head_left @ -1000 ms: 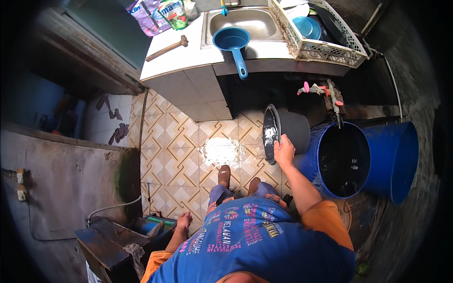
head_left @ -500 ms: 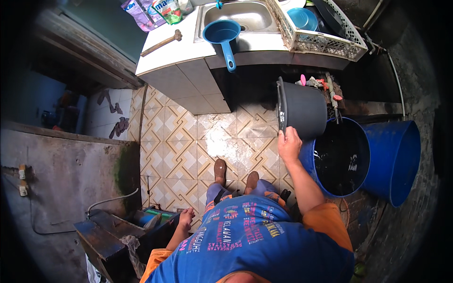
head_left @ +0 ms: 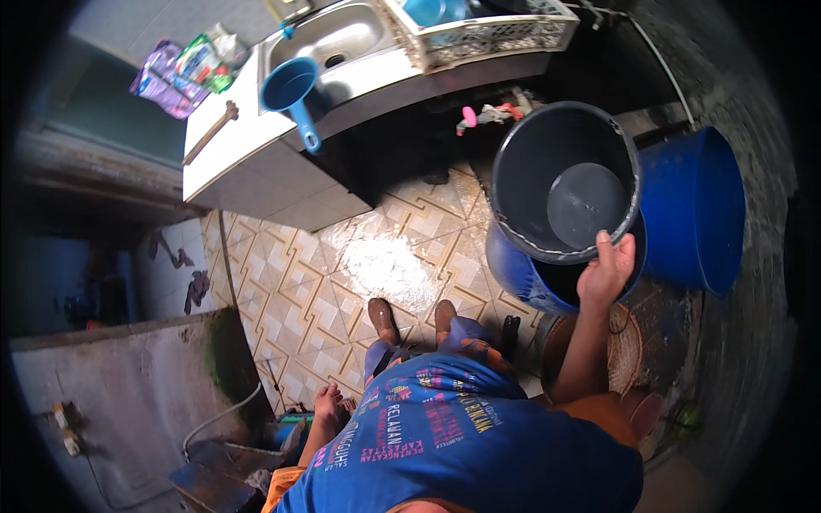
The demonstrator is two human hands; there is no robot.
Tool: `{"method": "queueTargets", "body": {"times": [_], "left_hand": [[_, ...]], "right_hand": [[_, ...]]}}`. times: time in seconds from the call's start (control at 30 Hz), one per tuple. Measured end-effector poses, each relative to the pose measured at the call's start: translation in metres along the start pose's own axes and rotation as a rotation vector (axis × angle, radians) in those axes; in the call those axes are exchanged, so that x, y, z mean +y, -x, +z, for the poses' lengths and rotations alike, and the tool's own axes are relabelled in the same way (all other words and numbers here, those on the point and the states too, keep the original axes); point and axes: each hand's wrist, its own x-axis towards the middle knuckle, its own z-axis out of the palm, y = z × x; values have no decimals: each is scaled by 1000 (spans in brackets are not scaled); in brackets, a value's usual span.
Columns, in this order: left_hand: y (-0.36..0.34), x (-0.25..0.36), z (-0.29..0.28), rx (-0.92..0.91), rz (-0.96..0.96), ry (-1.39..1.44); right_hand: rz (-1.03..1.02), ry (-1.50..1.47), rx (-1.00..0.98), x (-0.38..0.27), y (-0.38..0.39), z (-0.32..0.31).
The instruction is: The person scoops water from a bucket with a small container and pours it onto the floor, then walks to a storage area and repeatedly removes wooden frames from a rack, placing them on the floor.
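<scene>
My right hand point(head_left: 609, 265) grips the front rim of a dark grey bucket point(head_left: 526, 171), raised over a blue barrel point(head_left: 510, 269) with its mouth upward and its inner bottom showing. The bucket hides much of that barrel's mouth. A second blue barrel point(head_left: 693, 214) stands to the right. Behind the bucket, a pipe tap with a pink handle point(head_left: 469, 116) sticks out under the counter. My left hand point(head_left: 327, 400) hangs at my side with fingers apart and slightly bent, holding nothing. The tiled floor point(head_left: 316, 308) shines wet around my brown-shod feet.
A counter point(head_left: 214, 175) bears a blue dipper point(head_left: 282, 85), detergent packs point(head_left: 167, 77), a hammer point(head_left: 209, 137) and a dish crate point(head_left: 487, 43) beside a sink point(head_left: 349, 34). A low wall point(head_left: 128, 385), a hose and a dark stand point(head_left: 205, 479) are at left, below a doorway.
The bucket, earlier tipped on its side with water at its mouth, has been lifted, swung right and turned upright over the barrel. My view has turned rightward.
</scene>
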Motion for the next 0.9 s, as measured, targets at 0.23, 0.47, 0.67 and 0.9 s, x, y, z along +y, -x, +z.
{"method": "queueTargets", "body": {"times": [0.23,0.47,0.67,0.9], "left_hand": [[-6,45,11,50,87,-10],[-1,65,11,64,177,12],[14,39,-9,105,192,29],[7,-14,-27,12,34,-28]], "right_hand": [[46,424,126,3,-23,-87],[127,1155,93,97,-22,-126],[242,1369,64,179,-19,-136],[457,728,138,224,-31,-132]]}}
